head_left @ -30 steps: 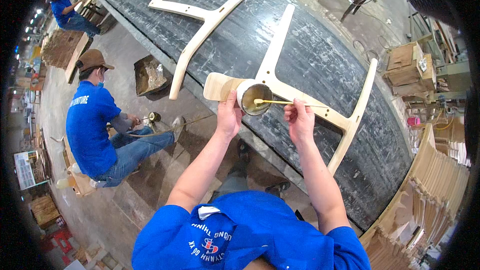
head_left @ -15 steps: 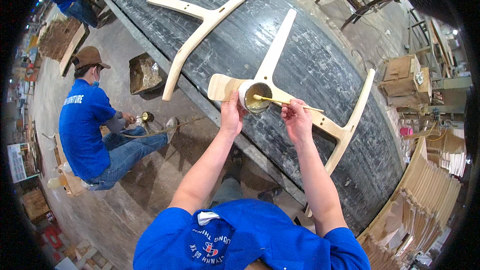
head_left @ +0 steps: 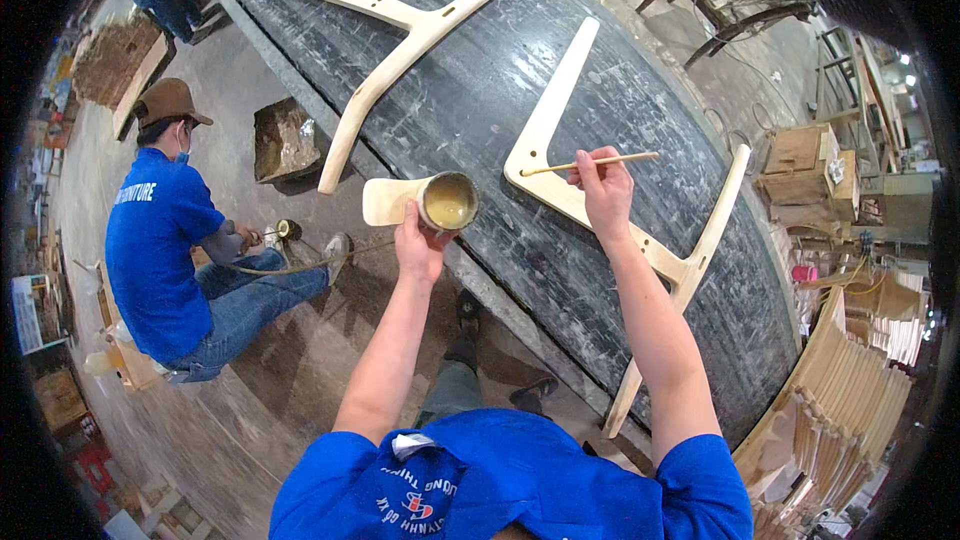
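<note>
My left hand [head_left: 418, 245] is closed around a round cup [head_left: 432, 206] of yellowish, glue-like liquid [head_left: 450, 202]. A pale, flat wooden piece [head_left: 388, 202] juts out from the cup's left side; how they join is hidden. The cup is over the table's near edge. Between my right hand's pinched fingers [head_left: 602, 185] is a thin wooden stick [head_left: 560, 168], slanting down to the left. Its tip meets a small dark hole at the corner of a pale wooden chair side frame [head_left: 556, 90], which lies on the dark table.
Another similar wooden frame [head_left: 400, 65] lies farther along the dark table [head_left: 480, 100]. At the left, a seated co-worker [head_left: 165, 250] in blue holds a small pot [head_left: 289, 229]. Stacked wooden parts [head_left: 840, 410] stand at the right, below wooden boxes [head_left: 800, 162].
The stick has left the cup, and its tip has come to the frame's corner hole. My left hand has drawn the cup left and nearer, off the frame.
</note>
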The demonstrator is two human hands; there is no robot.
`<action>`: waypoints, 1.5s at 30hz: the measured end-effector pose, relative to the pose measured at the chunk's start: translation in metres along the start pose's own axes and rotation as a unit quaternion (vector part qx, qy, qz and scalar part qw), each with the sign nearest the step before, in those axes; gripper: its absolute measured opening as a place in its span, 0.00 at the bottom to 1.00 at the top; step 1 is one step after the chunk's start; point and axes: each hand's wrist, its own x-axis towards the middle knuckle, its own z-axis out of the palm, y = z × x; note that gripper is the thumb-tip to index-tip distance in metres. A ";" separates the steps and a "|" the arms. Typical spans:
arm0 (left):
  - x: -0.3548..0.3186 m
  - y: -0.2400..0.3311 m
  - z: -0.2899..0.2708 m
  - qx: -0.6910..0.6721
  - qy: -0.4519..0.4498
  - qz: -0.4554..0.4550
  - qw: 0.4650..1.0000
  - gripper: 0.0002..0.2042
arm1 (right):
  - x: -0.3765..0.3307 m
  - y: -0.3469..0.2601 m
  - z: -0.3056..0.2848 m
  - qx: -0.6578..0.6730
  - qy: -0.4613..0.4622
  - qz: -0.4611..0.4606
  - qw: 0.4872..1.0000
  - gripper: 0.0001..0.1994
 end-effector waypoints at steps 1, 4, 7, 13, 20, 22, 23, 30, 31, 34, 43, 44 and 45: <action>-0.004 0.003 -0.005 0.003 0.000 0.003 1.000 0.18 | 0.003 0.002 0.002 -0.037 -0.011 -0.025 0.999 0.10; -0.013 0.008 -0.020 -0.003 0.008 0.007 1.000 0.18 | 0.011 0.005 0.009 -0.111 -0.030 -0.083 0.990 0.10; -0.019 0.010 -0.039 0.007 0.019 0.013 1.000 0.19 | 0.016 0.005 0.014 -0.123 -0.046 -0.094 0.987 0.10; -0.022 0.006 -0.044 -0.018 0.026 0.017 0.999 0.18 | 0.022 0.014 0.020 -0.164 -0.065 -0.101 0.979 0.11; -0.025 0.006 -0.043 -0.008 0.037 0.010 0.999 0.18 | 0.026 0.029 0.026 -0.201 -0.069 -0.124 0.969 0.11; -0.027 0.004 -0.042 -0.016 0.041 0.015 0.999 0.18 | 0.027 0.030 0.028 -0.224 -0.076 -0.125 0.964 0.10; -0.028 0.004 -0.043 -0.013 0.042 0.015 0.999 0.18 | 0.028 0.029 0.030 -0.223 -0.085 -0.126 0.963 0.10; -0.031 0.004 -0.045 -0.005 0.048 0.011 0.999 0.18 | 0.039 0.019 0.030 -0.197 -0.083 -0.113 0.970 0.10; -0.031 0.004 -0.044 -0.006 0.052 0.010 0.999 0.18 | 0.042 0.018 0.029 -0.185 -0.079 -0.119 0.972 0.10; -0.031 0.005 -0.044 -0.008 0.043 0.005 0.999 0.17 | 0.047 0.013 0.026 -0.162 -0.065 -0.116 0.978 0.11; -0.033 0.005 -0.040 -0.006 0.049 0.022 0.999 0.17 | 0.062 0.018 0.021 -0.208 -0.056 -0.121 0.969 0.11; -0.034 0.006 -0.040 -0.004 0.053 0.022 0.998 0.17 | 0.063 0.020 0.022 -0.208 -0.056 -0.124 0.969 0.10; -0.034 0.007 -0.041 -0.002 0.058 0.022 0.998 0.17 | 0.064 0.022 0.023 -0.207 -0.057 -0.128 0.968 0.10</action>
